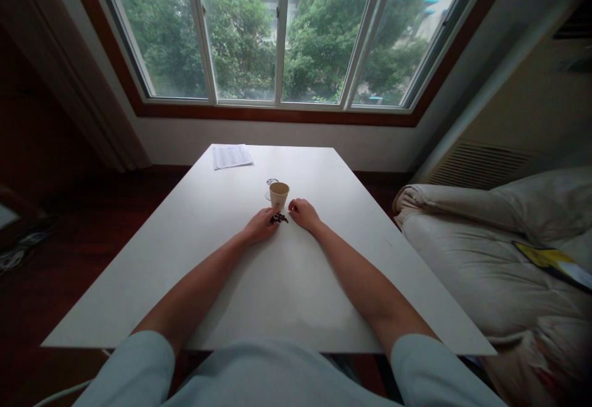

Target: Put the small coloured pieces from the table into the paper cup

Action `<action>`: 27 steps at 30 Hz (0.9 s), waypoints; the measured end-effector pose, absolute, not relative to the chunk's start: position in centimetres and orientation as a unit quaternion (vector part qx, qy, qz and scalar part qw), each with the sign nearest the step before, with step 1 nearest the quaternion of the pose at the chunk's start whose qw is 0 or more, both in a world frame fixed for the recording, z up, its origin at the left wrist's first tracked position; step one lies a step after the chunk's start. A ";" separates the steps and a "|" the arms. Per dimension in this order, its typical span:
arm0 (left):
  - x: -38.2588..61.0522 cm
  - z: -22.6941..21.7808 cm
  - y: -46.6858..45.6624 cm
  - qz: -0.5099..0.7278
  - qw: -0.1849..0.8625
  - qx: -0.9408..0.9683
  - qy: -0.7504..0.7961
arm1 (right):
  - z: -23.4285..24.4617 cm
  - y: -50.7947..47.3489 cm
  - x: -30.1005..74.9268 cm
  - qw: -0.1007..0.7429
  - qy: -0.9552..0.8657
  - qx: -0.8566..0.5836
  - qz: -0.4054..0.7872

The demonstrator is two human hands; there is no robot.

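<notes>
A small pile of dark beads or beans (279, 217) lies on the white table (208, 253), just in front of a tan paper cup (279, 195) that stands upright. My left hand (261, 225) rests on the table with its fingertips touching the pile from the left. My right hand (301, 213) lies to the right of the pile, fingers curled loosely inward, close to the cup. The hands are small in view, and I cannot make out whether either one pinches a piece.
A clear glass object (269, 188) sits behind the cup. A printed sheet of paper (232, 155) lies at the table's far left corner. A cream-coloured sofa or bedding (499, 240) is at the right, with a wide window (277, 31) ahead.
</notes>
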State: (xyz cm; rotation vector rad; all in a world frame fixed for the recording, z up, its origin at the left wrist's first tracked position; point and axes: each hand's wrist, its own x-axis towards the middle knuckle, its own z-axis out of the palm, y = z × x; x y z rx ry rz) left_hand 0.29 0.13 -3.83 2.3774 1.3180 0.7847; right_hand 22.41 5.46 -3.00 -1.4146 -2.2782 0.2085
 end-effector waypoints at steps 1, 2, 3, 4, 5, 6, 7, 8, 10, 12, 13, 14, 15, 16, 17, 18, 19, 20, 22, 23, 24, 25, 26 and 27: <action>0.4 -3.8 0.1 0.269 0.155 0.833 0.459 | -3.2 5.6 22.5 0.224 -0.824 -0.515 0.076; 0.6 -3.8 0.0 0.261 0.154 0.838 0.454 | -3.3 5.7 22.5 0.224 -0.822 -0.518 0.077; 0.7 -3.8 -0.1 0.253 0.153 0.846 0.444 | -3.4 5.8 22.5 0.224 -0.821 -0.519 0.077; 0.9 -3.7 -0.1 0.244 0.151 0.856 0.431 | -3.5 5.8 22.5 0.224 -0.819 -0.522 0.076; 1.1 -3.7 -0.2 0.234 0.146 0.867 0.415 | -3.5 5.9 22.4 0.227 -0.816 -0.527 0.073; 1.3 -3.7 -0.3 0.224 0.138 0.878 0.400 | -3.5 5.9 22.4 0.230 -0.812 -0.532 0.071; 1.5 -3.6 -0.3 0.213 0.130 0.887 0.389 | -3.5 5.9 22.3 0.234 -0.805 -0.540 0.068; 1.7 -3.6 -0.4 0.202 0.120 0.894 0.381 | -3.5 6.0 22.3 0.238 -0.797 -0.551 0.067; 2.1 -3.6 -0.5 0.183 0.104 0.903 0.373 | -3.3 6.1 22.3 0.245 -0.774 -0.579 0.073; 2.2 -3.5 -0.6 0.166 0.094 0.912 0.363 | -3.2 6.2 22.5 0.251 -0.750 -0.606 0.083; 2.2 -3.5 -0.6 0.161 0.091 0.916 0.357 | -3.1 6.3 22.6 0.255 -0.741 -0.615 0.088; 2.2 -3.5 -0.7 0.156 0.090 0.919 0.351 | -3.1 6.3 22.7 0.257 -0.735 -0.620 0.091; 2.2 -3.6 -0.7 0.152 0.090 0.922 0.345 | -3.1 6.3 22.8 0.259 -0.733 -0.623 0.092; 2.2 -3.6 -0.7 0.149 0.091 0.923 0.343 | -3.1 6.3 22.9 0.260 -0.732 -0.623 0.092; 2.2 -3.6 -0.7 0.147 0.092 0.924 0.341 | -3.1 6.3 22.9 0.260 -0.733 -0.622 0.091; 2.3 -3.7 -0.6 0.148 0.092 0.924 0.342 | -3.1 6.3 22.9 0.260 -0.734 -0.621 0.089; 2.4 -3.7 -0.6 0.151 0.091 0.922 0.344 | -3.2 6.3 22.8 0.260 -0.735 -0.620 0.087; 2.6 -3.7 -0.5 0.157 0.088 0.920 0.348 | -3.3 6.3 22.8 0.261 -0.735 -0.620 0.085; 3.1 -3.6 -0.3 0.176 0.080 0.913 0.358 | -3.5 6.4 22.8 0.264 -0.736 -0.618 0.082; 3.4 -3.5 -0.2 0.182 0.079 0.911 0.361 | -3.6 6.4 22.8 0.265 -0.737 -0.617 0.081; 3.6 -3.4 -0.1 0.189 0.078 0.909 0.364 | -3.7 6.5 22.8 0.266 -0.738 -0.615 0.082; 3.9 -3.2 0.0 0.196 0.079 0.907 0.365 | -3.8 6.5 22.8 0.268 -0.738 -0.613 0.083; 4.1 -3.1 0.1 0.202 0.080 0.904 0.368 | -3.9 6.5 22.8 0.270 -0.739 -0.612 0.084; 4.3 -2.9 0.2 0.208 0.080 0.901 0.372 | -3.9 6.6 22.8 0.271 -0.739 -0.611 0.085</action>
